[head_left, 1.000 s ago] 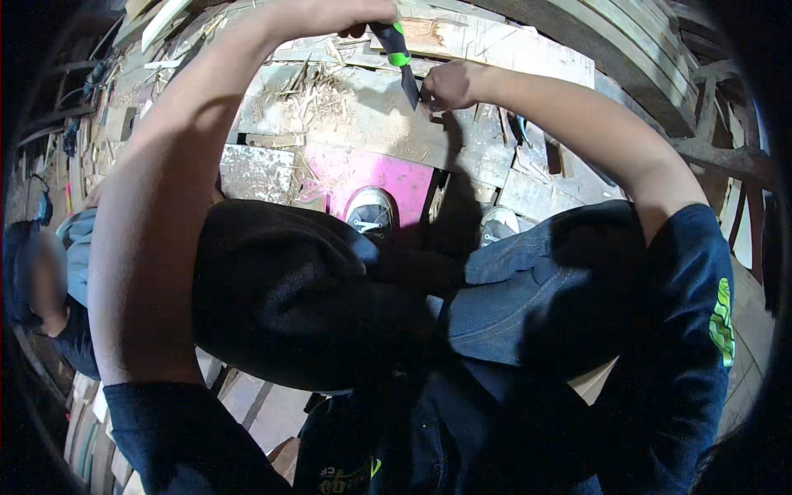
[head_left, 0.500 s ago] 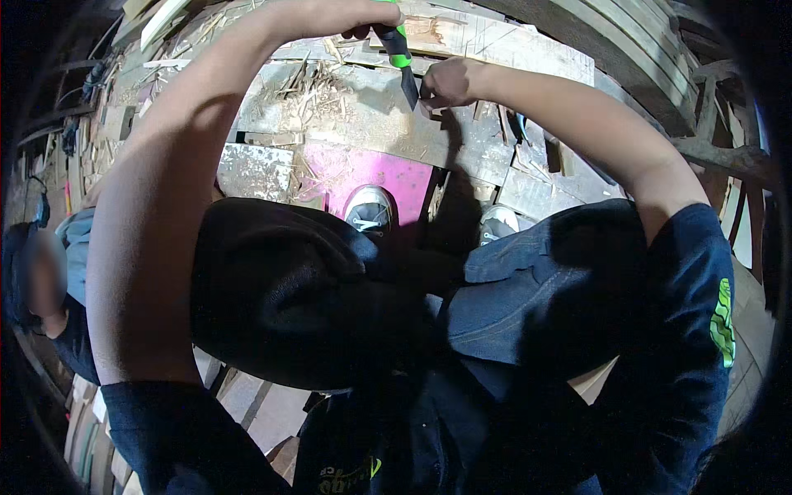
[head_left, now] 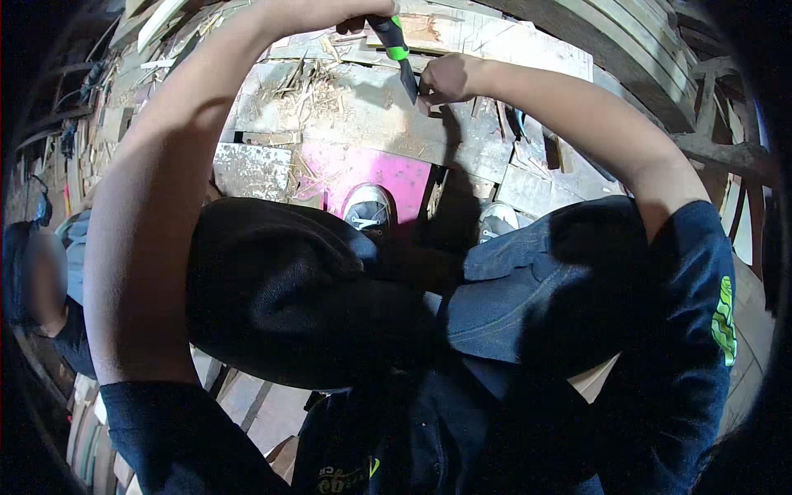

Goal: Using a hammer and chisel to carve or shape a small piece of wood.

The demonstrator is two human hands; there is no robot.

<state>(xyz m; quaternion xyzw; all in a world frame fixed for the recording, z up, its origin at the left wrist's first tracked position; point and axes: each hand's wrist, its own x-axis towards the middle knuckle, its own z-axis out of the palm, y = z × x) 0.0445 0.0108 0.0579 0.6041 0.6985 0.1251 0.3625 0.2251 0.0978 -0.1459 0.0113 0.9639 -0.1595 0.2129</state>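
My left hand (head_left: pixel 363 11) is closed round the top of a black and bright green handle, at the far edge of the view. The tool looks like a chisel (head_left: pixel 401 59), tilted with its dark blade pointing down toward me. Beside the blade's tip is my right hand (head_left: pixel 448 79), its fingers curled and pressed together low over the boards. What those fingers hold, if anything, is hidden. Under both hands lies a worn wooden board (head_left: pixel 355 124), strewn with wood shavings (head_left: pixel 309 95).
A pink board (head_left: pixel 400 177) lies near my shoes (head_left: pixel 369 206). Pale planks (head_left: pixel 511 45) lie beyond my hands, with stacked timber (head_left: pixel 635 49) at the far right. Another person (head_left: pixel 49 280) is close at my left.
The chisel and my left hand have shifted very slightly up and left in the view. My right hand keeps its place beside the blade, curled as before.
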